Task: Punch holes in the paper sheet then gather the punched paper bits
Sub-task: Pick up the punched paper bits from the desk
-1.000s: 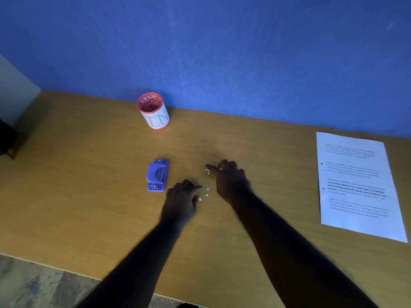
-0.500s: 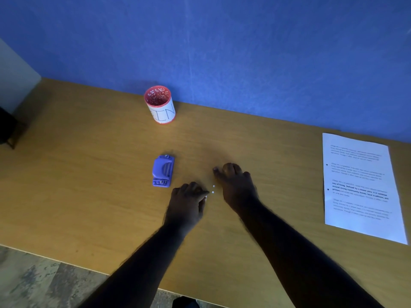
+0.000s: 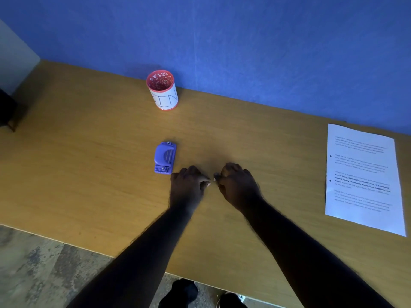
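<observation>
My left hand (image 3: 189, 185) and my right hand (image 3: 239, 185) rest on the wooden table (image 3: 89, 174), knuckles up, their fingertips almost touching. One small white paper bit (image 3: 214, 180) shows in the narrow gap, pinched at the thumb and forefinger tips of my right hand. My left hand's fingers are curled with the tips together; what lies under them is hidden. The purple hole punch (image 3: 165, 157) lies just left of my left hand. The printed paper sheet (image 3: 362, 176) lies flat at the far right, with two punched holes on its left margin.
A red cup with a white label (image 3: 163, 91) stands at the back near the blue wall. The table's front edge runs diagonally below my forearms, with the floor and my feet beyond it.
My hands have drawn together from a hand's width apart. Several loose white bits lay between them a second ago; now only one shows.
</observation>
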Demonstrator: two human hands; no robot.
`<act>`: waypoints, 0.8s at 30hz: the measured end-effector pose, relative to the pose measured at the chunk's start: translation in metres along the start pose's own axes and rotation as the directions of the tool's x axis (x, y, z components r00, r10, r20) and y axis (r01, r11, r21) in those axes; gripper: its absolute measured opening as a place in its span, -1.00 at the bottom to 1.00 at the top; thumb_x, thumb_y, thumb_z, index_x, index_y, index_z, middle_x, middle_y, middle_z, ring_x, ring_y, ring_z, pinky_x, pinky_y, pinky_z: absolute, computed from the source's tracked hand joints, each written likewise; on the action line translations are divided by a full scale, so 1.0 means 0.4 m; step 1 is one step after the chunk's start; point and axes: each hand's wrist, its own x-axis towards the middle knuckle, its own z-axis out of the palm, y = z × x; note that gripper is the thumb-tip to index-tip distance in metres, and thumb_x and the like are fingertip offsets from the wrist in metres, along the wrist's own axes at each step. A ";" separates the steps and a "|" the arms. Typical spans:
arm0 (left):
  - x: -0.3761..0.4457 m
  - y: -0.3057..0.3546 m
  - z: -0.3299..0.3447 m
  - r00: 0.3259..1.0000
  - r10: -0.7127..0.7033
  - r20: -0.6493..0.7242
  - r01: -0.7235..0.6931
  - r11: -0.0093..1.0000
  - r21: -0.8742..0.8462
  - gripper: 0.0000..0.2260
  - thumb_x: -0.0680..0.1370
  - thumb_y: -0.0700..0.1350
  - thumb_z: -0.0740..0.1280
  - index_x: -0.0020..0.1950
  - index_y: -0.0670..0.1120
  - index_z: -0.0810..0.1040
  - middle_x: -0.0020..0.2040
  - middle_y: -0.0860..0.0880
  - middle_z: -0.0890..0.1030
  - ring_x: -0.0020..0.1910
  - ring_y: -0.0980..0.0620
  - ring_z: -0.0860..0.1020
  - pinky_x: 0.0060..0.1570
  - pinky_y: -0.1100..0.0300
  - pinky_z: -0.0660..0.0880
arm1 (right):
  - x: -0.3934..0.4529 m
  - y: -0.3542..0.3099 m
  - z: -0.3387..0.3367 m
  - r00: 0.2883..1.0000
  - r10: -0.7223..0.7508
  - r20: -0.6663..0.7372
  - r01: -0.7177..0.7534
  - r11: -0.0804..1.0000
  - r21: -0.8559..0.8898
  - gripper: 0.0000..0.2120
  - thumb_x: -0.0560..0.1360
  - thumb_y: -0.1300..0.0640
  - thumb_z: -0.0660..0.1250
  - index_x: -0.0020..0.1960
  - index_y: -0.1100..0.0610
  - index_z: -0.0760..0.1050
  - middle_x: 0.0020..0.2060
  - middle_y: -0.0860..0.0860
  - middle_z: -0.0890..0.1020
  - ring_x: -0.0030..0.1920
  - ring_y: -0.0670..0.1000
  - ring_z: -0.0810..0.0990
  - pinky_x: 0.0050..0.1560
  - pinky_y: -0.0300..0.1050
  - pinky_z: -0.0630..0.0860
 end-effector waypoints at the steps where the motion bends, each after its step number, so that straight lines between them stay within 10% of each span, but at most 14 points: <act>1: 0.000 0.002 -0.001 1.000 -0.010 0.000 0.010 1.000 -0.005 -0.89 0.48 0.06 0.44 0.00 0.17 0.67 0.03 0.10 0.60 0.05 0.03 0.53 0.03 0.11 0.32 | 0.000 -0.005 0.000 1.000 0.016 0.006 -0.016 1.000 0.010 -0.75 0.62 0.03 0.23 0.11 0.08 0.66 0.03 0.11 0.65 0.13 0.15 0.59 -0.03 0.06 0.56; 24: 0.021 0.081 -0.029 0.992 0.010 0.124 -0.040 0.969 0.243 -0.93 0.49 -0.14 0.42 -0.06 0.00 0.64 -0.14 -0.01 0.57 -0.05 -0.05 0.52 0.10 -0.04 0.36 | 0.105 -0.089 -0.042 0.854 0.433 0.288 -0.416 0.901 -0.119 -0.92 0.54 0.11 0.35 -0.04 0.12 0.57 -0.36 0.01 0.55 -0.43 0.00 0.43 -0.42 -0.13 0.39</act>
